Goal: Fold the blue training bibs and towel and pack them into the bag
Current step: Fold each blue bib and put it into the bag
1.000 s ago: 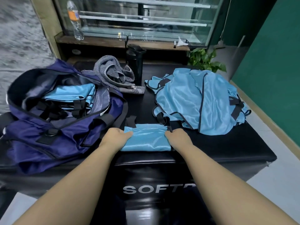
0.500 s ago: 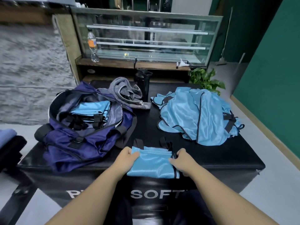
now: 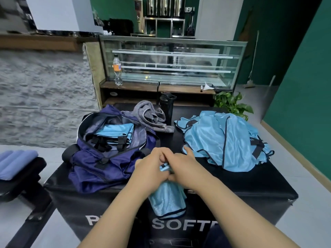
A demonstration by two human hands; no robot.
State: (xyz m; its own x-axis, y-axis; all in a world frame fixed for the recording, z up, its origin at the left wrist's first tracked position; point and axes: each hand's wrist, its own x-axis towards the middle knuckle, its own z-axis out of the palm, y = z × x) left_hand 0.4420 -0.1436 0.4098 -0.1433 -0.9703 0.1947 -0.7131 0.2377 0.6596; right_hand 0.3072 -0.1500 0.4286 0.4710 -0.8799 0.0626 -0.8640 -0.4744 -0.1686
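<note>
Blue and shiny, a folded training bib [image 3: 167, 199] hangs at about 6 o'clock, over the near edge of the black padded surface [image 3: 250, 185], its dark-trimmed lower end dangling in front of the white lettering on the box's side. Both hands meet at its top end. The left hand [image 3: 152, 164] has its fingers curled round the gathered cloth, and the right hand [image 3: 185, 167] lies just beside it, touching it, with fingers bent down onto the same bunch of fabric; a small dark strap end shows between them.

At 9 to 10 o'clock from the hands sits the navy bag [image 3: 107, 158], unzipped and gaping, on the left part of the surface. Inside it lie folded bibs [image 3: 117, 130] in a flat stack, with black straps across their near side.

At 2 o'clock a loose heap of unfolded bibs [image 3: 223, 138] spreads across the right part of the surface, well apart from the bag, its near edge close to the right hand's knuckles.

At 12 o'clock, beyond the hands, a grey striped towel [image 3: 149, 116] lies crumpled, touching the bag's far corner, and a black bottle [image 3: 166, 107] stands upright just behind it. Farther back a glass display case [image 3: 172, 61] holds a clear bottle with an orange label [image 3: 117, 68], and a green plant [image 3: 232, 103] sits at about 1 o'clock.
</note>
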